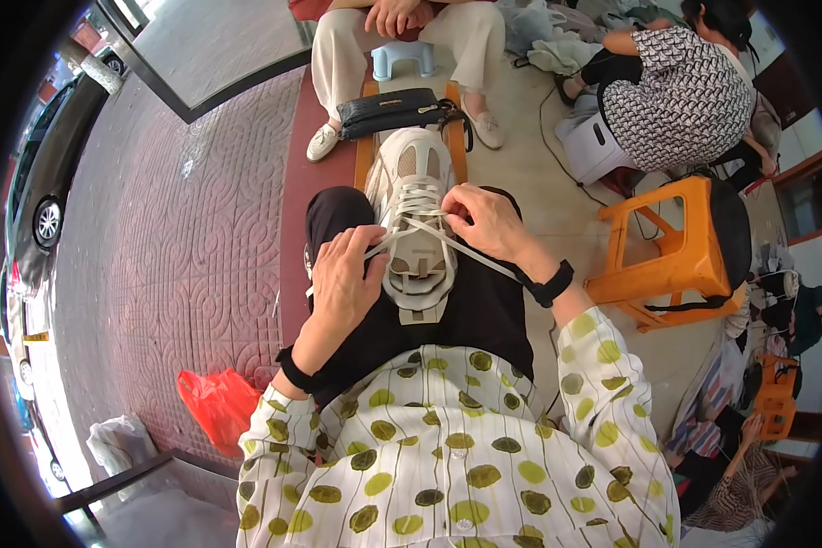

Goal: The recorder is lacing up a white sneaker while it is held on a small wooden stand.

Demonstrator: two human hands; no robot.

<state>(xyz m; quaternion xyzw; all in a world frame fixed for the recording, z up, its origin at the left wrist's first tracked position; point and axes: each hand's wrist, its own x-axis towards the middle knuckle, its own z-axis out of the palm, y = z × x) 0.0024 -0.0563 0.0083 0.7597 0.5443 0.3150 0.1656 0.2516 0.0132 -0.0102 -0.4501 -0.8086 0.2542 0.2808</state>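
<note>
Patterned paving is on the left and pale floor tiles are on the right, with a dark red strip between them. One light beige shoe is between the knees of the person's black trousers. Its toe points away and its heel points at the tummy. What holds it up underneath is hidden.

Pale laces cross on top of the shoe and run out to both sides. At its right edge, the right hand has thumb and finger pressed together, pinching a lace. On the other side, the left hand curls over a lace, but you cannot tell how tightly it pinches.

If one hand pulls more, one end could come out too short. Crossing so close, the laces could twist or tangle. Neither hand holds the shoe's body, so a hard tug might tip it. One long lace runs near the right wristband and might catch there.

Just past the toe is a black bag, which a pushed shoe could bump. Farther off, an orange stool and a red plastic bag seem too far away to cause trouble.
</note>
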